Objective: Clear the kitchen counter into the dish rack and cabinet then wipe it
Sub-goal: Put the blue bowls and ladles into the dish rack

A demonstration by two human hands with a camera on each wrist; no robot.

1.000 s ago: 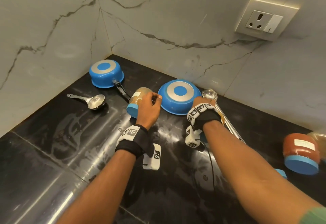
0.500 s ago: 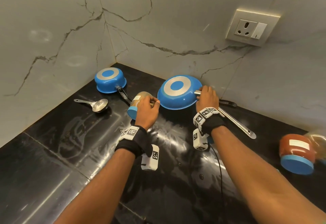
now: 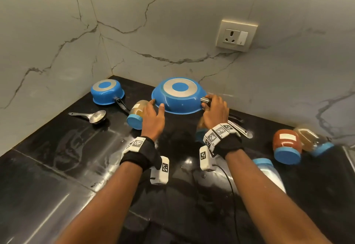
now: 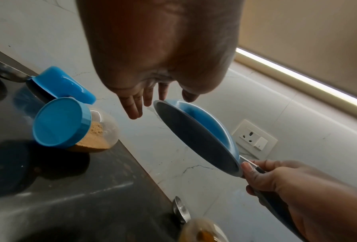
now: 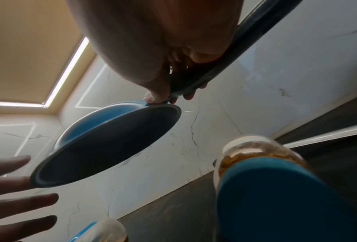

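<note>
A blue frying pan [image 3: 179, 97] hangs upside down and tilted above the black counter [image 3: 57, 167], clear of it in the wrist views [image 4: 196, 140] [image 5: 111, 147]. My right hand [image 3: 213, 109] grips its handle close to the bowl [image 4: 277, 180]. My left hand [image 3: 153, 115] is spread with straight fingers [image 4: 132, 106] at the pan's left rim and holds nothing. A spice jar [image 3: 136, 117] with a blue lid lies on its side just left of that hand [image 4: 70, 124].
A small blue saucepan [image 3: 106, 92] sits upside down in the corner with a steel ladle [image 3: 92, 116] before it. Another jar [image 5: 262, 172] lies under my right wrist. Three more jars [image 3: 286, 145] lie at the right. A wall socket [image 3: 236, 36] is above.
My left hand let go of the spice jar and moved to the pan's rim. My right hand took the pan's handle and raised the pan off the counter.
</note>
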